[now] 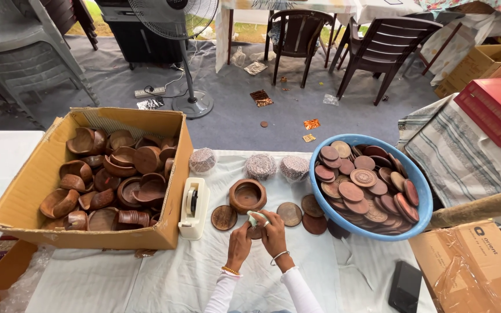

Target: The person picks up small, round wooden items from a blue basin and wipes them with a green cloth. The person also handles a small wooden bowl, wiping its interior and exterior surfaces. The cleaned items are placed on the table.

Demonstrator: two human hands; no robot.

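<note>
**Wooden bowls and lids on a white-covered table**

Brown wood fills the head view. We look down at our two hands meeting at the near middle of the white tablecloth [163,278]. Our left hand [239,242] and right hand [275,232] close together around a small pale object [256,218], held between the fingers of both; a dark wooden disc [255,233] sits partly hidden under them. We cannot tell what the pale object is.

Just beyond the hands stands a round wooden bowl [247,195], upright and open. It lies straight ahead, about equally near either hand. Flat wooden lids lie around it: one to its left [224,217], one to its right [289,214], more by the basin.

Left of the hands, a cream tape dispenser [193,207] rests against a cardboard box [30,185] heaped with wooden bowls. Right, a blue plastic basin [421,191] holds a pile of lids. Three small wrapped bundles [260,166] line the far table edge.

Open cloth lies to the near left and near right of our hands. A black phone [404,285] lies near the right corner.
</note>
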